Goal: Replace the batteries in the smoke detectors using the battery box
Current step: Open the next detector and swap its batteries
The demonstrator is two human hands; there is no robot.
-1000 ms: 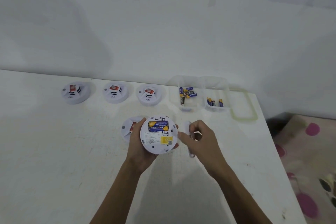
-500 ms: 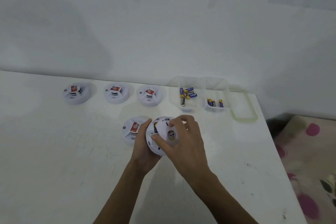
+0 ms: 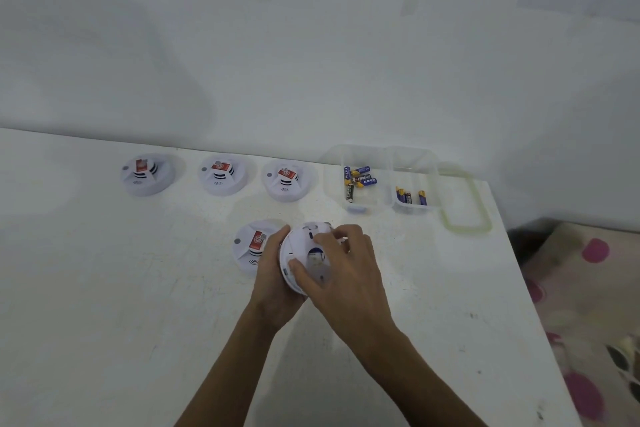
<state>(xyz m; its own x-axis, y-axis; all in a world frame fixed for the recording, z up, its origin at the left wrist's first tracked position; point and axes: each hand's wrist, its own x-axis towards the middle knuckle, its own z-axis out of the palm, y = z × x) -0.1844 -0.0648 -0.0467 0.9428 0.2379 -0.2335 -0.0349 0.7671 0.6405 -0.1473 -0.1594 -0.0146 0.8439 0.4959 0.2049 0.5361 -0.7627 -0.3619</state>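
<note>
The big white counter [image 3: 104, 288] holds everything. At its far side sits the clear plastic battery box [image 3: 381, 156], which has two parts. Its green-rimmed lid [image 3: 467, 198] lies just beside it on the right. A row of three round white smoke detectors with red stickers [image 3: 221, 175] stands left of the box. A fourth red-sticker detector [image 3: 249, 250] sits nearer, touching the left hand.

The upturned white smoke detector [image 3: 298, 246] is near the front middle of the counter, back side up. The left hand [image 3: 273, 277] has its grip clamped round the detector's edge. The right hand [image 3: 346, 263] has its grip curled on the small see-through battery cover [image 3: 317, 265], with thumb and fingers holding it against the detector's back. A bit of blue shows through the cover; it looks like a battery.

This looks like the closing step. To do it well, hold the detector steady and flat. Line up the cover's edges with its slot first. Then push evenly until it sits flush, not tilted. Do not force it, or a tab could snap.

Small blue and yellow batteries [image 3: 358, 178] lie in the box's left part, with a few more [image 3: 408, 196] in the right part.
</note>
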